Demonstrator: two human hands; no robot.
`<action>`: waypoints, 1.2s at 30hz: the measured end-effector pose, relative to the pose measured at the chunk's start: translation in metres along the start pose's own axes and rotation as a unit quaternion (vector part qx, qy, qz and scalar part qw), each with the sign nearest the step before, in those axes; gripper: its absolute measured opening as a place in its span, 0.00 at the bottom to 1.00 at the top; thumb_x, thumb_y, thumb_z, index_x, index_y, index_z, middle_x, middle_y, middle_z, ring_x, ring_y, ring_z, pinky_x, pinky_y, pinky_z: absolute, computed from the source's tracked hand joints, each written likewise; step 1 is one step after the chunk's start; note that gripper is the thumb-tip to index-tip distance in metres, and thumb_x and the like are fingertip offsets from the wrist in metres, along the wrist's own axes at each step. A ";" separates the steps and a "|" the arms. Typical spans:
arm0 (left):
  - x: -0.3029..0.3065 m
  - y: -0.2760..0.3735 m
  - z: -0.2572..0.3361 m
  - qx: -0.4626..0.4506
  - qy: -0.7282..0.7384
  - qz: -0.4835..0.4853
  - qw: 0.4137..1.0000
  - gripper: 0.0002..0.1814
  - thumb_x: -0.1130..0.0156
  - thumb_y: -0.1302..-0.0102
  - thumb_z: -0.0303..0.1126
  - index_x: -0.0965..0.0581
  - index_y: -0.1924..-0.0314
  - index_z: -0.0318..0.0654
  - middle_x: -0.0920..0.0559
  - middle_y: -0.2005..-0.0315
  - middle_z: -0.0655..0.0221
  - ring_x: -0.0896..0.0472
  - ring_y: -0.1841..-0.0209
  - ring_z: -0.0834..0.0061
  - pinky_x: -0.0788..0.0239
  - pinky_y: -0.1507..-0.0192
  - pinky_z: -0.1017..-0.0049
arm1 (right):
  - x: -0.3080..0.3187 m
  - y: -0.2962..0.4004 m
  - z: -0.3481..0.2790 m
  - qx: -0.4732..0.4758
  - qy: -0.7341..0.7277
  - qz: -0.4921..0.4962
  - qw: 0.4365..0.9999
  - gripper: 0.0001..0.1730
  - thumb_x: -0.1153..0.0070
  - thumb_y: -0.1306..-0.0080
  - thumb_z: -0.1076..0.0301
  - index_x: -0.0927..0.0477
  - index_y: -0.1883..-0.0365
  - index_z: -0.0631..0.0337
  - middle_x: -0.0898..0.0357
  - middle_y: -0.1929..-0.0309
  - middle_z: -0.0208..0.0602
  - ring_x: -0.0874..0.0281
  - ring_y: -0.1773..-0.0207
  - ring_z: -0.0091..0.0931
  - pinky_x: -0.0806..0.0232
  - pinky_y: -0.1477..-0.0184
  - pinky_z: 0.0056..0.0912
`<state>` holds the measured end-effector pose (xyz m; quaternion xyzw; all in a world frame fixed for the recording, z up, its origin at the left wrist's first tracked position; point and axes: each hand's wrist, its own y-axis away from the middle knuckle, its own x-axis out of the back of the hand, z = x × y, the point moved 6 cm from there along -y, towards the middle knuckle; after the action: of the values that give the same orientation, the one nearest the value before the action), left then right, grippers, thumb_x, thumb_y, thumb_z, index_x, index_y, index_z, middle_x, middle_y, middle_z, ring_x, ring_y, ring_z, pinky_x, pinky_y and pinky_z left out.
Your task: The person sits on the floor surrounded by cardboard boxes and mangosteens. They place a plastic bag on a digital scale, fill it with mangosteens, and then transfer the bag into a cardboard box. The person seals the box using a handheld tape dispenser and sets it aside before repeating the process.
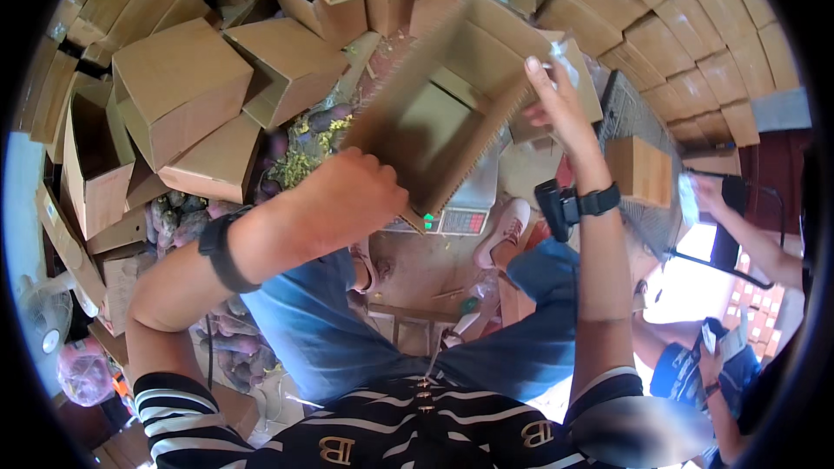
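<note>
An open, empty-looking cardboard box (pixel 482 45) is tilted in front of me, above a digital scale (pixel 464 218) with a lit display. My left hand (pixel 355 185) grips its near left edge, the fingers curled over the rim. At the box's right side my right hand (pixel 554 98) is raised with thumb up and fingers spread; whether it touches the box wall is unclear. Clear plastic shows behind those fingers. Purple-skinned root vegetables (pixel 329 118) and yellow-green plant bits (pixel 296 166) lie left of the box.
Cardboard boxes (pixel 182 71) are piled at the left, with more stacked boxes (pixel 671 32) at the upper right. A small carton (pixel 638 169) sits on a dark surface. More root vegetables (pixel 241 352) lie beside my leg. Other people's arms (pixel 749 231) are at the right. A fan (pixel 45 319) stands far left.
</note>
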<state>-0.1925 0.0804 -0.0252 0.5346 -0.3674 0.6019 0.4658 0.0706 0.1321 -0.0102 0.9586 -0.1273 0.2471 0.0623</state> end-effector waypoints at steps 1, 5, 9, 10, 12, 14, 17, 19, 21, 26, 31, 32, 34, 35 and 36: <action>0.000 -0.007 0.009 -0.017 -0.038 0.004 0.999 0.03 0.40 0.51 0.32 0.23 0.73 0.45 0.22 0.74 0.70 0.21 0.67 0.69 0.32 0.66 0.71 | 0.019 0.004 0.016 -0.006 0.052 0.051 0.997 0.41 0.46 0.39 0.40 0.32 0.47 0.74 0.24 0.62 0.42 0.25 0.75 0.21 0.32 0.78 0.21; -0.024 -0.025 0.009 -0.102 -0.136 -0.008 0.985 0.02 0.42 0.50 0.32 0.22 0.75 0.46 0.22 0.74 0.73 0.22 0.65 0.71 0.33 0.62 0.73 | 0.056 0.025 0.105 -0.116 0.045 -0.031 0.992 0.28 0.44 0.38 0.53 0.28 0.55 0.73 0.22 0.69 0.38 0.24 0.78 0.20 0.31 0.77 0.22; -0.081 -0.042 -0.034 -0.115 -0.130 -0.032 0.984 0.07 0.43 0.52 0.34 0.22 0.74 0.41 0.21 0.69 0.65 0.25 0.54 0.66 0.33 0.50 0.68 | 0.047 0.060 0.181 -0.172 0.040 -0.115 0.978 0.14 0.45 0.40 0.65 0.27 0.68 0.71 0.21 0.76 0.40 0.21 0.78 0.23 0.30 0.75 0.25; -0.091 -0.043 -0.042 -0.111 -0.148 -0.049 0.982 0.08 0.44 0.50 0.34 0.21 0.72 0.40 0.20 0.67 0.64 0.26 0.52 0.66 0.35 0.47 0.67 | 0.032 0.070 0.168 -0.165 0.067 -0.120 0.977 0.14 0.46 0.40 0.66 0.26 0.67 0.71 0.21 0.75 0.41 0.21 0.78 0.24 0.29 0.73 0.28; -0.111 -0.047 -0.049 -0.106 -0.175 -0.081 0.976 0.10 0.44 0.47 0.34 0.20 0.68 0.40 0.20 0.63 0.63 0.27 0.48 0.65 0.40 0.39 0.67 | 0.019 0.085 0.170 -0.173 0.116 -0.133 0.969 0.15 0.47 0.40 0.65 0.26 0.64 0.71 0.20 0.74 0.43 0.20 0.78 0.25 0.28 0.70 0.30; -0.121 -0.057 -0.046 -0.094 -0.187 -0.038 0.977 0.12 0.46 0.44 0.35 0.19 0.64 0.40 0.21 0.56 0.61 0.30 0.43 0.64 0.48 0.34 0.66 | 0.011 0.086 0.204 -0.190 0.154 -0.152 0.958 0.17 0.47 0.39 0.62 0.25 0.61 0.69 0.20 0.73 0.43 0.20 0.76 0.25 0.27 0.67 0.31; -0.134 -0.059 -0.032 -0.072 -0.203 -0.068 0.974 0.14 0.49 0.39 0.35 0.19 0.59 0.40 0.25 0.46 0.60 0.35 0.36 0.62 0.57 0.29 0.63 | 0.018 0.081 0.207 -0.038 0.236 -0.224 0.945 0.22 0.48 0.37 0.54 0.24 0.57 0.66 0.19 0.71 0.44 0.19 0.71 0.28 0.28 0.65 0.33; -0.123 -0.055 -0.021 -0.077 -0.222 -0.106 0.966 0.15 0.48 0.39 0.35 0.19 0.58 0.40 0.24 0.46 0.60 0.36 0.36 0.62 0.58 0.29 0.62 | 0.042 0.066 0.211 -0.201 0.112 -0.225 0.947 0.24 0.49 0.37 0.51 0.23 0.58 0.66 0.19 0.72 0.45 0.19 0.68 0.31 0.29 0.64 0.36; -0.116 -0.062 -0.022 -0.060 -0.228 -0.150 0.960 0.15 0.48 0.40 0.34 0.19 0.57 0.39 0.25 0.44 0.60 0.37 0.35 0.62 0.58 0.29 0.61 | 0.081 0.031 0.226 -0.216 0.107 -0.160 0.957 0.24 0.49 0.37 0.49 0.22 0.60 0.65 0.19 0.72 0.47 0.20 0.66 0.37 0.30 0.62 0.39; -0.110 -0.064 -0.041 -0.024 -0.252 -0.168 0.953 0.17 0.49 0.40 0.35 0.20 0.54 0.39 0.27 0.42 0.60 0.38 0.34 0.63 0.59 0.28 0.61 | 0.129 -0.055 0.250 0.024 0.427 0.059 0.902 0.11 0.47 0.39 0.61 0.20 0.66 0.59 0.20 0.67 0.47 0.21 0.64 0.42 0.30 0.61 0.44; -0.100 -0.066 -0.034 -0.014 -0.184 -0.203 0.962 0.21 0.50 0.38 0.35 0.25 0.46 0.40 0.32 0.39 0.60 0.40 0.32 0.63 0.60 0.29 0.58 | 0.105 -0.113 0.316 0.076 0.535 0.011 0.841 0.14 0.49 0.39 0.60 0.18 0.60 0.56 0.21 0.56 0.44 0.24 0.52 0.41 0.33 0.49 0.41; -0.099 -0.065 -0.033 -0.005 -0.156 -0.209 0.965 0.21 0.51 0.38 0.35 0.26 0.45 0.40 0.32 0.38 0.59 0.41 0.32 0.63 0.60 0.29 0.58 | 0.096 -0.120 0.326 0.091 0.557 0.005 0.825 0.16 0.49 0.39 0.59 0.18 0.57 0.56 0.22 0.52 0.45 0.28 0.45 0.42 0.38 0.41 0.40; -0.091 -0.063 -0.028 0.014 -0.110 -0.211 0.971 0.22 0.52 0.38 0.34 0.27 0.44 0.41 0.32 0.39 0.58 0.42 0.31 0.62 0.59 0.29 0.58 | 0.079 -0.134 0.337 0.071 0.559 0.019 0.826 0.17 0.49 0.39 0.58 0.18 0.57 0.57 0.22 0.53 0.46 0.30 0.43 0.43 0.40 0.40 0.41; -0.089 -0.064 -0.026 0.021 -0.102 -0.211 0.972 0.22 0.52 0.38 0.34 0.27 0.44 0.41 0.32 0.39 0.58 0.41 0.32 0.62 0.59 0.29 0.58 | 0.075 -0.138 0.342 0.058 0.563 0.027 0.824 0.17 0.49 0.39 0.58 0.18 0.57 0.57 0.22 0.53 0.47 0.30 0.43 0.44 0.41 0.39 0.41; -0.088 -0.067 -0.023 0.024 -0.095 -0.208 0.973 0.22 0.52 0.38 0.34 0.27 0.44 0.41 0.32 0.39 0.58 0.41 0.32 0.62 0.59 0.29 0.58 | 0.079 -0.142 0.358 0.035 0.534 0.053 0.843 0.18 0.50 0.37 0.59 0.19 0.56 0.60 0.22 0.55 0.49 0.28 0.46 0.44 0.39 0.41 0.41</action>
<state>-0.1361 0.1075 -0.1189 0.6646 -0.2763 0.4471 0.5311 0.3404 0.1860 -0.2905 0.6713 -0.1159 0.7283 0.0741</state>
